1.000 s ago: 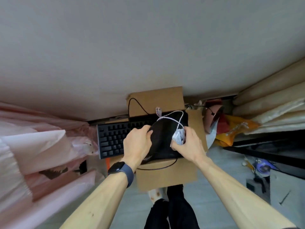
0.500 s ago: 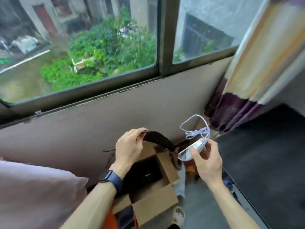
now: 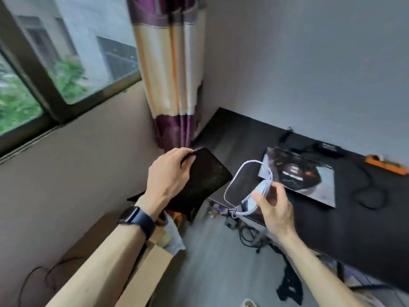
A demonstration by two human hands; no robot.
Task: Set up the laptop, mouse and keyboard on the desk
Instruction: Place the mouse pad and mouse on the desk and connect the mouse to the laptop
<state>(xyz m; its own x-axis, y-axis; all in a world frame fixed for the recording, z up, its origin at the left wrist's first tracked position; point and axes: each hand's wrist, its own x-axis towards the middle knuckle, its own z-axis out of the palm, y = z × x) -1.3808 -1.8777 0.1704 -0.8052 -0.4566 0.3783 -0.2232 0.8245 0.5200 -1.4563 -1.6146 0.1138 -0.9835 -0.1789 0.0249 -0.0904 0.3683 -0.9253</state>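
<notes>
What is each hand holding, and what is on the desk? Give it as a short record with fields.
Left hand: grips black mouse pad by its edge
Right hand: holds white mouse, its cable looped
Desk: dark; closed laptop lies flat on it
Below left arm: cardboard box

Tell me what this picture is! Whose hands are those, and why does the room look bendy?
No machine here: a person wears a wide camera on the head, so you see their own hands from above, and straight lines bend. The left hand holds a flat black pad. The right hand pinches a white mouse with its looped cable. On the dark desk lies a closed laptop with a picture on its lid. A cardboard box sits lower left.
</notes>
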